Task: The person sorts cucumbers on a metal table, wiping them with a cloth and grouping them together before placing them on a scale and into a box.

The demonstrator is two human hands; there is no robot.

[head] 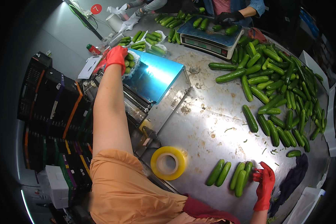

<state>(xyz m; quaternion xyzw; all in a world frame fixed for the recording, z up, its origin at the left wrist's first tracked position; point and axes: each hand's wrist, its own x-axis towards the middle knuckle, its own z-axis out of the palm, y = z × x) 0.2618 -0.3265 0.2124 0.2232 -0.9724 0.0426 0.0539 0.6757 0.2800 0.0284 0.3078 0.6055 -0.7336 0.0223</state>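
My left hand [115,58], in a red rubber glove, reaches far out over a wrapping machine. It grips a pack of cucumbers [130,63] in white foam netting, at the far left corner of the machine's shiny blue top plate [156,74]; its fingertips are partly hidden. My right hand [264,182], gloved in the same red, hovers at the near right with its fingers loosely bent and nothing in them. Just left of it lies a group of three cucumbers [240,179]. A pair of cucumbers [219,172] lies further left on the metal table [196,134].
A large cucumber heap [280,81] covers the right side. Beyond stands a scale [210,36] bearing cucumbers, with a co-worker's black-gloved hands near it. Netted packs [154,37] sit at the back. A yellow tape roll [177,165] and dark cloth [289,179] lie nearer; crates [53,98] are stacked left.
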